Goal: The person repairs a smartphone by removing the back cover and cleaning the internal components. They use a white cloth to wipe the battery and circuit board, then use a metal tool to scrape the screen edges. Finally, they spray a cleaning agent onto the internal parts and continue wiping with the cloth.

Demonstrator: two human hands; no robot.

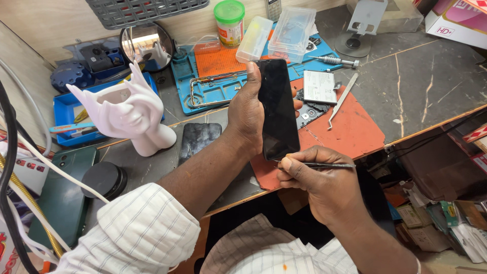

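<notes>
**Black phone held upright, thin tool at its lower edge**

The black phone (277, 109), its glossy screen dark, stands above the red mat (350, 133). The left hand (246, 114) wraps its edge, fingers curled tight. The right hand (317, 177) pinches thin tweezers (324, 165), tip touching the phone's bottom corner.

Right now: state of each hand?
Left hand: closed around the black phone, held upright.
Right hand: pinching thin tweezers at the phone's lower edge.
</notes>
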